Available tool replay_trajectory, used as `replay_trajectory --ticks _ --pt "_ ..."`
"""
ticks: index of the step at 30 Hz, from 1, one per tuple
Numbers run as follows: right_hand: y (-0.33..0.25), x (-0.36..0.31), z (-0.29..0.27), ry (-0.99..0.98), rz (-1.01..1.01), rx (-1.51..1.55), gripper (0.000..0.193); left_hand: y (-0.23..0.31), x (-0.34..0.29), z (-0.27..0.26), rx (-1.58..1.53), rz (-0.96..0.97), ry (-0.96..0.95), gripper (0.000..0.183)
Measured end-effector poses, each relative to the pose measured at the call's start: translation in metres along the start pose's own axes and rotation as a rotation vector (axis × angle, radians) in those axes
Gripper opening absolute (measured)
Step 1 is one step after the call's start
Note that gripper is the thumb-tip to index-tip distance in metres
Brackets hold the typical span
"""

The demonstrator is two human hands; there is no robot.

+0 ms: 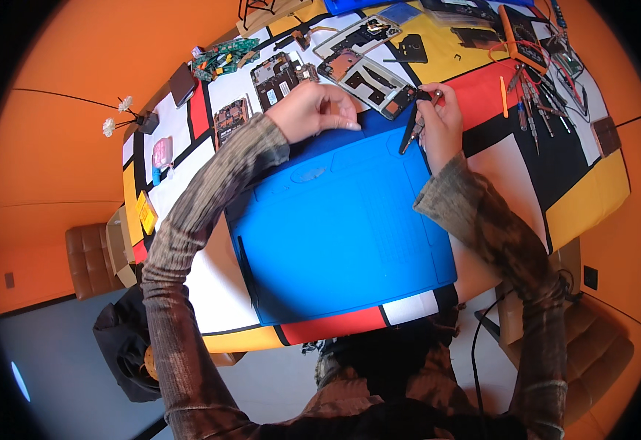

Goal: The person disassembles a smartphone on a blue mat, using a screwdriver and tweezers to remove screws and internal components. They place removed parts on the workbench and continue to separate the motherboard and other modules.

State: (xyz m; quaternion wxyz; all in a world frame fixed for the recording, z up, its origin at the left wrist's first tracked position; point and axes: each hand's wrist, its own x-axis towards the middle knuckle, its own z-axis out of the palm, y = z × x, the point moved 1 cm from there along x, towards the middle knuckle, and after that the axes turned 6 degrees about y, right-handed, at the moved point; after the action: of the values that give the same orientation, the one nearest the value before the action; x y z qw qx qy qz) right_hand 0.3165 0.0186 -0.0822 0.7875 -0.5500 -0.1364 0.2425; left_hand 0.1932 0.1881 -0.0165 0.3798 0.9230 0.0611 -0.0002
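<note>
My left hand (317, 111) is over the far edge of the blue work mat (335, 242), thumb and fingertips pinched together. Whatever may be between them is too small to make out. At the mat's far right corner my right hand (441, 125) is closed round a dark slim tool (410, 133), whose narrow end points down toward the mat. I cannot tell whether it is tweezers. Just beyond, between both hands, lies an opened phone frame (372, 82). Behind my left wrist lie another opened phone (275, 79) and a copper-coloured phone body (231, 121).
Green circuit boards (226, 59) are heaped at the far left, near a vase of white flowers (146, 121). Several screwdrivers (533, 106) and an orange multimeter (520, 40) with red leads lie at the far right. A black strip (245, 271) lies along the mat's left edge.
</note>
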Motion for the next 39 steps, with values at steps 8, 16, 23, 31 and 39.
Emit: replay_trajectory --ticks 8,16,23,31,39 --pt "-0.002 0.000 0.001 -0.013 0.015 -0.017 0.020 0.002 -0.009 0.001 -0.040 -0.144 0.014 0.032" --pt "0.003 0.009 -0.004 -0.007 0.045 0.015 0.030 0.008 -0.003 0.019 -0.725 -0.715 0.275 0.026" --pt "0.014 0.043 -0.015 -0.207 0.240 -0.076 0.042 0.027 0.012 0.037 -1.358 -0.689 0.368 0.011" --pt "0.005 0.038 -0.013 -0.215 0.320 -0.023 0.041 0.009 0.044 0.049 -1.146 -0.819 0.202 0.022" --pt "-0.006 0.033 -0.011 -0.249 0.378 0.009 0.036 0.006 0.043 0.036 -0.746 -0.647 0.225 0.028"
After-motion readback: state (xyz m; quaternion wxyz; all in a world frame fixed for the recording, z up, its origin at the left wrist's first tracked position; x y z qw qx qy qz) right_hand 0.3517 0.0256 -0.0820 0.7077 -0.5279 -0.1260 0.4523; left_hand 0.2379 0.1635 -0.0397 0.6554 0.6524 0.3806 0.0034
